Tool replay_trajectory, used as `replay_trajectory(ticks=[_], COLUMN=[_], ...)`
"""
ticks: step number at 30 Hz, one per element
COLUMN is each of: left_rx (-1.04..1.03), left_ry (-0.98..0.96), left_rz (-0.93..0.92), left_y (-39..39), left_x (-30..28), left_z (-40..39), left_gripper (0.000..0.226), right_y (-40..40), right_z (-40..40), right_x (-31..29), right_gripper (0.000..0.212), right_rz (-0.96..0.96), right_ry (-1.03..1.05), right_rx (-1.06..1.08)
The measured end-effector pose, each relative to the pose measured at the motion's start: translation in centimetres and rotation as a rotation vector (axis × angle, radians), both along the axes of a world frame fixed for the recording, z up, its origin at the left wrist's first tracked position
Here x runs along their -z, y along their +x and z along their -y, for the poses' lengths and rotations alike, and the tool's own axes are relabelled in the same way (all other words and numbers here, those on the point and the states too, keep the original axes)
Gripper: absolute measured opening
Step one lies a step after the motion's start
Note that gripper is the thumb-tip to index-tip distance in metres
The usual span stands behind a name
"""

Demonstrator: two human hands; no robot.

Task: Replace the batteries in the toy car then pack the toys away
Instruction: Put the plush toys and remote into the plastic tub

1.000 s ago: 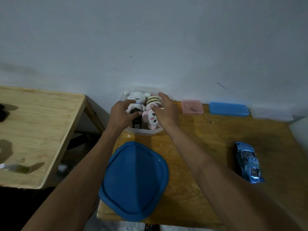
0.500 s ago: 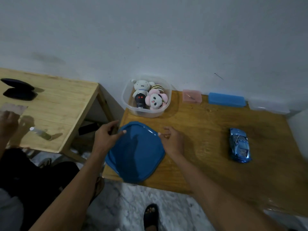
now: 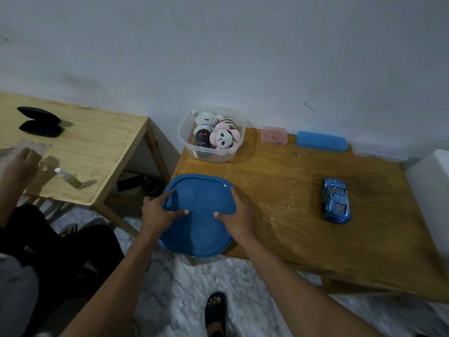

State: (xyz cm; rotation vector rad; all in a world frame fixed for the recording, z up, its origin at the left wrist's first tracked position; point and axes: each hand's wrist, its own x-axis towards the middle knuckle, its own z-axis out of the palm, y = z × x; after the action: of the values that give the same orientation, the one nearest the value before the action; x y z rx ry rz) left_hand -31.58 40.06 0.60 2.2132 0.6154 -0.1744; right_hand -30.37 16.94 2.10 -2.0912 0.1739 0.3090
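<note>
A clear plastic tub (image 3: pixel 188 145) stands at the table's back left corner. Inside it sit a white plush toy (image 3: pixel 205 119), a pink plush toy (image 3: pixel 223 138) and a small black toy (image 3: pixel 203 139). The tub's round blue lid (image 3: pixel 201 203) lies at the table's near left edge, partly over the edge. My left hand (image 3: pixel 155 211) grips the lid's left rim, thumb on top. On the right rim sits my right hand (image 3: pixel 239 215), gripping the same way. A shiny blue toy car (image 3: pixel 336 200) rests on the table at the right, apart from both hands.
A pink box (image 3: pixel 274 135), a blue case (image 3: pixel 321 140) and a clear case (image 3: pixel 379 152) line the wall. A second table (image 3: pixel 97 147) at left holds a black case (image 3: pixel 40 121) and a small bottle (image 3: pixel 68 177). Another person's hand (image 3: pixel 20 164) rests there. My sandalled foot (image 3: pixel 216 312) is below.
Both my hands left the toys in the tub and came back to the blue lid, closing on its left and right rims. The view pulled back from the table.
</note>
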Motion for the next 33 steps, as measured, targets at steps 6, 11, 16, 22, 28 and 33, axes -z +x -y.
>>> replay_trajectory(ticks=[6,11,16,22,28,33], left_rx=[0.072,0.204,0.227,0.257,0.281,0.283], left_ry=[0.040,0.116,0.111,0.114,0.245,0.134], left_rz=[0.171,0.337,0.362,0.319,0.278,0.282], left_y=[2.4,7.8,14.4,21.3,25.0,25.8], left_x=[-3.4,-7.2,-8.6,-6.9,-4.5,-2.5], left_z=[1.9,1.1,0.3,-0.8,-1.2,-1.4], left_gripper=[0.105,0.109,0.111,0.110,0.107,0.101], right_y=[3.2,8.8,15.5,21.4,24.5,25.5], right_z=[0.2,0.6,-0.4,-2.4,-3.3,-3.4], right_x=[-4.5,-7.6,-8.4,-6.4,-4.2,-2.7], right_gripper=[0.111,0.097,0.097,0.090,0.092,0.088], right_rz=[0.141,0.284,0.317,0.255,0.244,0.219], right_ry=[-0.028,0.064,-0.014,-0.074,-0.141,-0.153], right_rx=[-0.040,0.041,0.167,0.237,0.245,0.214])
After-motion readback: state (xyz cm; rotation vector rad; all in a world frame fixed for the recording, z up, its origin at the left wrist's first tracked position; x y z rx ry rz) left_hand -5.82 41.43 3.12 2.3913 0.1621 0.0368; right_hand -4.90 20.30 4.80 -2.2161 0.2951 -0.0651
